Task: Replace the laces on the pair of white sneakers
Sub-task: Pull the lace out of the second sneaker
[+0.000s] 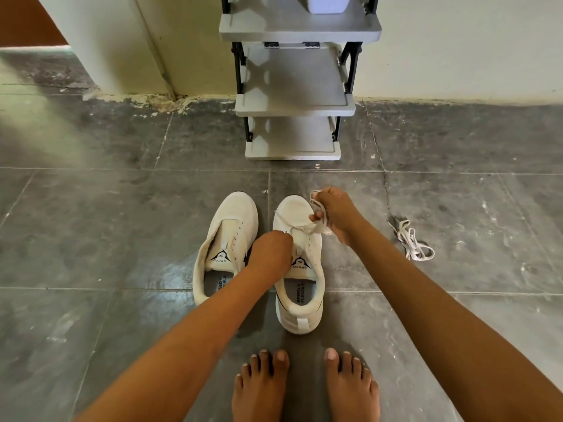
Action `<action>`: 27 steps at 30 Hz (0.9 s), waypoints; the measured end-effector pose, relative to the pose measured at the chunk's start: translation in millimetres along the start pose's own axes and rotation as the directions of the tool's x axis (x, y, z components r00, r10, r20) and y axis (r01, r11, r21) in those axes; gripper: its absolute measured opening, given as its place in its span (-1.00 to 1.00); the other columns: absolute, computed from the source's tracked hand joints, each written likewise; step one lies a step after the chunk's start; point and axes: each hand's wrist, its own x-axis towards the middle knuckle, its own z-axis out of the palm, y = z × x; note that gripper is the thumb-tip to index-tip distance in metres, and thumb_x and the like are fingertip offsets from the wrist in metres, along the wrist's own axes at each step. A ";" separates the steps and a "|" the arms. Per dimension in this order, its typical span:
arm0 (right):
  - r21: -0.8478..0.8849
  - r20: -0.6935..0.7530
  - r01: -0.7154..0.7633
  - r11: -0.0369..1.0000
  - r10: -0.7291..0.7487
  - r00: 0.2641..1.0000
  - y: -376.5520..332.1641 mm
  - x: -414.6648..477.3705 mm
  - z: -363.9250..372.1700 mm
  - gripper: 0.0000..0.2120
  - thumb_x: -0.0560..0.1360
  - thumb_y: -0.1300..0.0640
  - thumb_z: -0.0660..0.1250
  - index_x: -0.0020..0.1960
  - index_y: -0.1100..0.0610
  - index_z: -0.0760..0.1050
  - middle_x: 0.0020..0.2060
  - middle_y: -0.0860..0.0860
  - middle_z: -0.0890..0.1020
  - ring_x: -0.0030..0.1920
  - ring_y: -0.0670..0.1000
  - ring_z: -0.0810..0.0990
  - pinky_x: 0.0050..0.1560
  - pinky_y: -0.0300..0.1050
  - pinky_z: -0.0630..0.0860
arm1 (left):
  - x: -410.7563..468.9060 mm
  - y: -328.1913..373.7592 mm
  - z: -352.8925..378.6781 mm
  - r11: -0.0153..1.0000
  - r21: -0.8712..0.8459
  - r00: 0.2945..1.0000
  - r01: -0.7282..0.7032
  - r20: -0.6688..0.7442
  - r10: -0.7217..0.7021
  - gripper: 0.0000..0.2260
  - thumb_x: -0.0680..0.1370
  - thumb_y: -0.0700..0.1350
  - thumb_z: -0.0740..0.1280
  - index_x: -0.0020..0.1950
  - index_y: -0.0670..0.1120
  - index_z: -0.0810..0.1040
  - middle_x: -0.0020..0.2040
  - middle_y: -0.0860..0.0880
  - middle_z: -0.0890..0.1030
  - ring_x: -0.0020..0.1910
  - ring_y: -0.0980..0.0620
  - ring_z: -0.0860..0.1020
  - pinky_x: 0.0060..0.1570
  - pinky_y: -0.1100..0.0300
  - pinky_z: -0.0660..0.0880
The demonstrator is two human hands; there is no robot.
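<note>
Two white sneakers stand side by side on the grey floor, toes pointing away from me. The left sneaker [227, 239] has bare eyelets and no lace. My left hand [271, 249] is closed on the left eyelet edge of the right sneaker [300, 269]. Above that shoe's toe, my right hand [333, 211] grips a bunched white lace [318, 226], one strand of which runs down to the front eyelets. A second white lace [411, 243] lies loose on the floor to the right.
A grey shelf rack [294, 108] with black posts stands against the wall just beyond the shoes. My bare feet [304, 388] rest on the tiles right behind the sneakers. The cream wall [457, 47] runs along the back.
</note>
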 end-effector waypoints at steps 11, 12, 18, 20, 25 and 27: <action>-0.724 -0.107 0.047 0.688 -0.179 0.978 46.8 -5.1 -2.9 -0.71 0.42 0.06 0.45 0.02 0.26 0.61 -0.05 0.15 0.66 -0.02 0.12 0.61 -0.07 -0.08 0.51 | -1.1 1.0 -1.4 1.000 0.017 1.000 -0.002 -0.002 0.002 -0.88 0.54 -0.22 0.23 0.03 -0.20 0.51 0.02 -0.16 0.56 -0.01 -0.12 0.54 -0.15 0.11 0.43; -0.740 -0.107 0.046 0.671 -0.185 0.977 45.6 -4.7 -3.1 -0.73 0.42 0.09 0.46 0.01 0.26 0.62 -0.05 0.15 0.67 -0.02 0.12 0.62 -0.07 -0.09 0.51 | -1.3 1.0 -1.2 1.000 0.015 1.000 -0.003 -0.002 0.003 -0.88 0.54 -0.22 0.23 0.02 -0.20 0.51 0.02 -0.16 0.56 -0.01 -0.12 0.54 -0.15 0.11 0.43; -0.903 -0.031 0.054 0.426 -0.189 0.981 30.6 2.0 -14.6 -0.83 0.49 0.15 0.33 0.01 0.16 0.63 -0.05 0.11 0.66 -0.04 0.14 0.61 -0.10 -0.11 0.49 | -1.8 0.5 -1.8 1.000 0.001 1.000 -0.004 0.000 0.004 -0.90 0.53 -0.23 0.24 0.00 -0.20 0.51 0.00 -0.15 0.56 -0.04 -0.12 0.55 -0.21 0.13 0.38; -0.852 -0.048 0.063 0.520 -0.197 0.979 20.4 8.1 -23.9 -0.81 0.52 0.21 0.23 0.03 0.20 0.58 -0.06 0.12 0.64 -0.06 0.13 0.59 0.00 -0.03 0.53 | -2.3 0.5 -1.4 1.000 -0.004 1.000 0.003 0.006 -0.003 -0.89 0.53 -0.24 0.24 0.00 -0.20 0.51 0.00 -0.15 0.57 -0.04 -0.11 0.55 -0.20 0.14 0.38; -0.133 -0.133 0.201 0.971 -0.218 0.967 -15.9 -0.4 -29.7 -0.82 0.60 0.24 0.09 -0.09 0.17 0.44 -0.25 -0.01 0.45 -0.24 -0.09 0.40 -0.18 -0.23 0.36 | -2.1 0.8 -0.8 1.000 -0.017 1.000 0.004 0.003 -0.004 -0.86 0.54 -0.24 0.21 0.04 -0.20 0.51 0.02 -0.14 0.57 -0.01 -0.11 0.55 -0.14 0.12 0.42; 0.265 -0.096 0.242 0.933 -0.224 0.970 -39.5 -7.1 -27.9 -0.81 0.59 0.27 0.05 -0.06 0.20 0.43 -0.23 0.02 0.49 -0.24 -0.08 0.45 -0.16 -0.23 0.43 | -2.1 0.6 -1.2 1.000 -0.022 1.000 0.006 0.004 -0.006 -0.86 0.54 -0.23 0.21 0.05 -0.20 0.51 0.04 -0.14 0.56 0.00 -0.10 0.55 -0.11 0.11 0.45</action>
